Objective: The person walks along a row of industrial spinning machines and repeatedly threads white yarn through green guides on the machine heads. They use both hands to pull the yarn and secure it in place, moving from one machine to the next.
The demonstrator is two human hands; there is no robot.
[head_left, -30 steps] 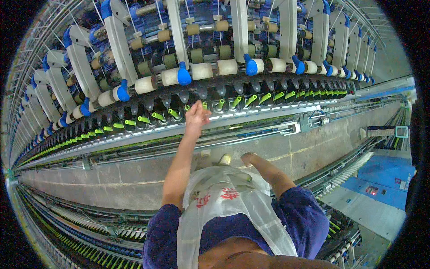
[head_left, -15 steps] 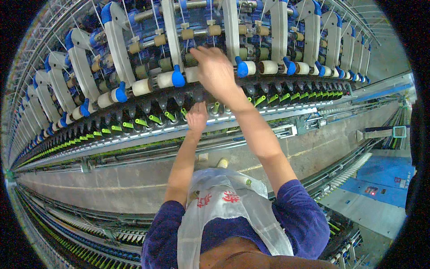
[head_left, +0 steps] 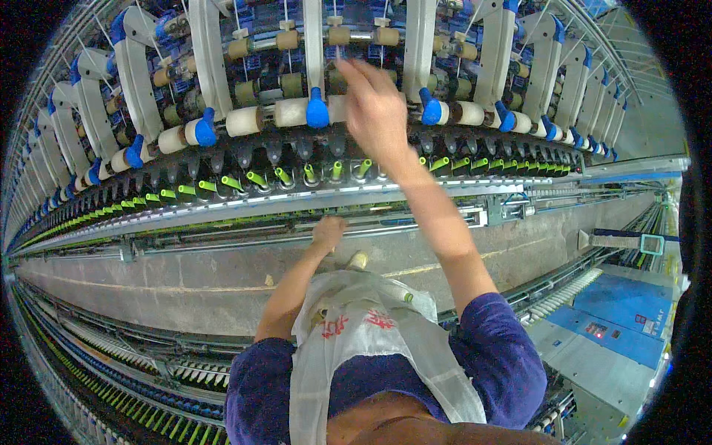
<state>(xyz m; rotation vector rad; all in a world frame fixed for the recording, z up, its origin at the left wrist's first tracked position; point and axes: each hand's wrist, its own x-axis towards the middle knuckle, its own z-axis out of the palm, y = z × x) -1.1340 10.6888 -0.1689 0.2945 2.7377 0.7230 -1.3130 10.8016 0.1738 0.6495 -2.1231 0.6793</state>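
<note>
Head view of a ring spinning frame. At upper centre, the right hand (head_left: 377, 111), motion-blurred, reaches across the row of white rollers (head_left: 290, 113), fingers extended toward upper left; whether they pinch anything cannot be told. Blue-tipped grey arms (head_left: 314, 52) flank it. Lime-green bobbin tubes (head_left: 337, 170) line the spindle row below, at mid-frame. Nearer the centre, the left hand (head_left: 328, 233) appears loosely curled beside the metal rails (head_left: 400, 221); its grip is unclear.

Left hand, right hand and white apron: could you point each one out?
Left hand (head_left: 328, 233): head view, middle of the hand.
Right hand (head_left: 377, 117): head view, middle of the blurred hand.
White apron (head_left: 357, 335): head view, front, near red markings.
</note>
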